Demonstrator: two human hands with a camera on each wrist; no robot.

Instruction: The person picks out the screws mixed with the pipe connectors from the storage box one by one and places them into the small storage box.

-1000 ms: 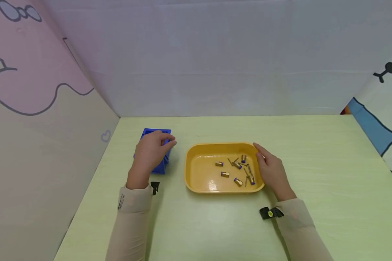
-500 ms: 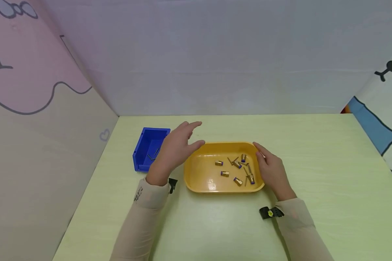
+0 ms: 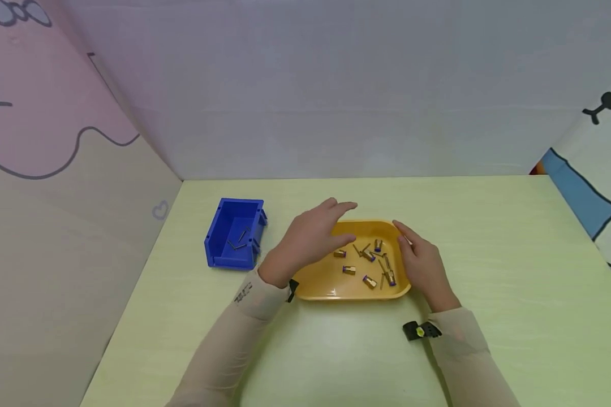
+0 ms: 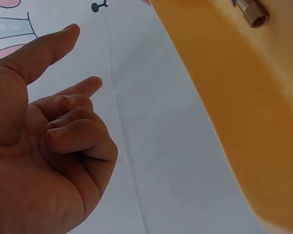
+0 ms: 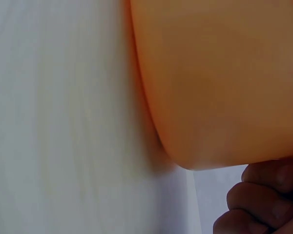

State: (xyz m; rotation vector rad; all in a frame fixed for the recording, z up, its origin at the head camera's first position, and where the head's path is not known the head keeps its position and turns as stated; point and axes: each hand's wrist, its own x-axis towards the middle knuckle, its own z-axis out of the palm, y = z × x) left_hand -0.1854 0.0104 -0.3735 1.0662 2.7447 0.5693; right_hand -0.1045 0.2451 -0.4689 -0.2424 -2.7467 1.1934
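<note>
My left hand (image 3: 310,237) hangs over the left part of a yellow tray (image 3: 346,298), thumb and index finger spread apart. In the left wrist view that hand (image 4: 63,146) holds nothing, and its other fingers are bent toward the palm. Several brass push-in fittings (image 3: 369,282) with blue collars lie in the tray, mostly to the right, among several thin screws (image 3: 387,262). At the tray's right end my right hand (image 3: 427,271) grips the rim, thumb on the inner side. The right wrist view has its curled fingers (image 5: 254,195) against the tray's outer wall (image 5: 224,97).
A blue storage bin (image 3: 231,263) stands left of the tray with a few screws (image 3: 238,246) in it. Both are on a pale green table (image 3: 514,254). A white cloth wall (image 3: 356,96) rises behind the table, with printed panels at either side.
My left hand has moved right from above the blue bin to over the tray, and its thumb and index finger have spread apart. My right hand has stayed at the tray's rim.
</note>
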